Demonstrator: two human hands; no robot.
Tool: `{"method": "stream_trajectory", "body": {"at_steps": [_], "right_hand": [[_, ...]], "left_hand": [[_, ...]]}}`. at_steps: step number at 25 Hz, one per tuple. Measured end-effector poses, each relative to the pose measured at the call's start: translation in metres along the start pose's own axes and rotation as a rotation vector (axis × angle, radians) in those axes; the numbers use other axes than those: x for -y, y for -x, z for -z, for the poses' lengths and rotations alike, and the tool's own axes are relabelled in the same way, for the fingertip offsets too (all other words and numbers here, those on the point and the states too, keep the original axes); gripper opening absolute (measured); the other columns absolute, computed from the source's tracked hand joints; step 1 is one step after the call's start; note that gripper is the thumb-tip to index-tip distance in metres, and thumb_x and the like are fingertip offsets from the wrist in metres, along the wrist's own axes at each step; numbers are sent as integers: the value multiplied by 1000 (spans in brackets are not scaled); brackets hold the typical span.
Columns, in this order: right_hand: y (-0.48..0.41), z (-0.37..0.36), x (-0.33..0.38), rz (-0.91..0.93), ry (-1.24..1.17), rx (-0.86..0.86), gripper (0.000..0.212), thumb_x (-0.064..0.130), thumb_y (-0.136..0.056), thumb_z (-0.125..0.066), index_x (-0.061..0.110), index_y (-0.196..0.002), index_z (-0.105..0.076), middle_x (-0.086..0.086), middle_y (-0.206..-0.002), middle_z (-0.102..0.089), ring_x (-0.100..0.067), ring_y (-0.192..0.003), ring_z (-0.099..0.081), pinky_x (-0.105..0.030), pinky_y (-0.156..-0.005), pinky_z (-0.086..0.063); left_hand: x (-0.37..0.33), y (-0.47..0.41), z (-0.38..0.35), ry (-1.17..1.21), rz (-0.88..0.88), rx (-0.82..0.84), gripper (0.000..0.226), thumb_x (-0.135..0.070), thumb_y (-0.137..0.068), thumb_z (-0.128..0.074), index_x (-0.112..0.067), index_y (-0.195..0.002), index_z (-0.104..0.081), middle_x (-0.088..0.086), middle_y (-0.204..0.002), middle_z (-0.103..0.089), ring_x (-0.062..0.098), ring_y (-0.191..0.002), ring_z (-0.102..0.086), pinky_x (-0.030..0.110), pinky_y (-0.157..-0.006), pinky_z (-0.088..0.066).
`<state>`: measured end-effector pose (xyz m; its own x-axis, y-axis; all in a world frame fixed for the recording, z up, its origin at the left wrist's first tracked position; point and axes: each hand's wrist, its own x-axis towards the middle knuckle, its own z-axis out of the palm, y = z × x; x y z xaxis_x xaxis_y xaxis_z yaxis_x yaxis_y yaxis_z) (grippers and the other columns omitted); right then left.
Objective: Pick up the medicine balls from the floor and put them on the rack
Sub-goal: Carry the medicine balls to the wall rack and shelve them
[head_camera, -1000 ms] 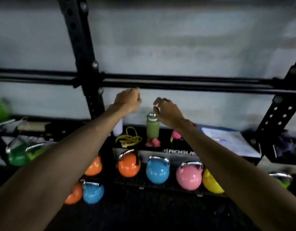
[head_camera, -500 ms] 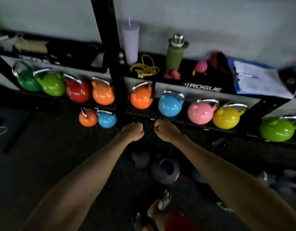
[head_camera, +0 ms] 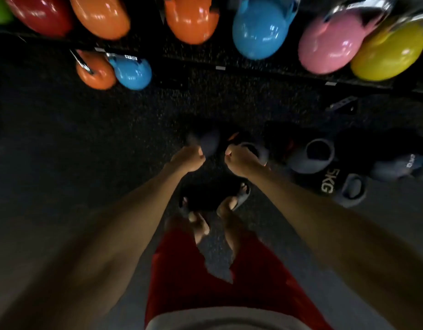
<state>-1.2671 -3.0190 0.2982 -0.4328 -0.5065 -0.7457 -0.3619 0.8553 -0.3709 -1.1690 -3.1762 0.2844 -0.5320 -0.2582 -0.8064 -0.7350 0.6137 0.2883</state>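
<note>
Two hands hang fist-like over the near ball [head_camera: 220, 139], the landmark for what follows. The left hand [head_camera: 189, 159] covers its left edge and the right hand [head_camera: 241, 161] its right edge, equally near. Both have their fingers curled tight, with nothing seen inside them. Blur hides whether the knuckles touch the ball.

The ball lies on the floor [head_camera: 110, 139] just ahead of the person's sandalled feet [head_camera: 234, 203], directly beneath and beyond the fists. It is round, matt and near black, with a small orange patch. It has two grey recessed handle pockets, one by each hand, so its grip axis appears to run left to right. A two-handed lift would probably need the fingers to uncurl and drop into these pockets.

Right of the landmark sits a second dark ball marked 5KG [head_camera: 324, 172], and further right a third [head_camera: 401, 165]. All three are on speckled rubber matting.

Beyond the landmark runs the rack [head_camera: 277, 72], a dark low rail. It carries glossy, hard-looking kettlebells [head_camera: 258, 32] in red, orange, blue, pink and yellow.
</note>
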Motion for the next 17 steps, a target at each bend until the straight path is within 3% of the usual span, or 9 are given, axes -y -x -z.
{"method": "stream_trajectory", "body": {"at_steps": [5,9,11,14,17], "right_hand": [[-70,-64,-8,-74,-149,4,33,25,-102,-46,8,-127,-59,-20,-120,-64,-37,-110,-62,-35,-79,-44],[-161,-134,-14,-156,-271,-46,33,21,-102,-45,7,-128,-60,-19,-123,-65,-35,-113,-61,-30,-79,-39],[-201,-160,-18,-207,-331,-74,36,17,-102,-45,5,-135,-54,-20,-131,-61,-35,-120,-58,-31,-85,-41],[-262,-192,-34,-335,-452,-138,42,17,-104,-43,3,-144,-42,-21,-143,-50,-37,-129,-50,-36,-97,-41],[-309,-210,-57,-478,-604,-227,48,23,-105,-44,7,-150,-36,-17,-148,-47,-34,-132,-48,-33,-94,-40]], "left_hand": [[47,-85,-38,22,21,18,33,-29,-100,-49,-7,-119,-64,17,-114,-68,31,-104,-66,38,-85,-50],[95,-185,-73,22,-24,72,34,-26,-100,-51,-6,-125,-59,17,-119,-66,32,-108,-64,42,-92,-52],[111,-232,-86,34,-38,43,38,-24,-98,-53,-8,-132,-53,16,-126,-61,33,-115,-61,45,-95,-51],[113,-299,-105,14,-98,-142,54,-23,-94,-58,-16,-144,-39,12,-143,-47,32,-131,-48,50,-103,-46],[95,-350,-115,15,-184,-189,79,-34,-93,-63,-21,-157,-18,6,-158,-29,28,-144,-32,49,-111,-37]]}}
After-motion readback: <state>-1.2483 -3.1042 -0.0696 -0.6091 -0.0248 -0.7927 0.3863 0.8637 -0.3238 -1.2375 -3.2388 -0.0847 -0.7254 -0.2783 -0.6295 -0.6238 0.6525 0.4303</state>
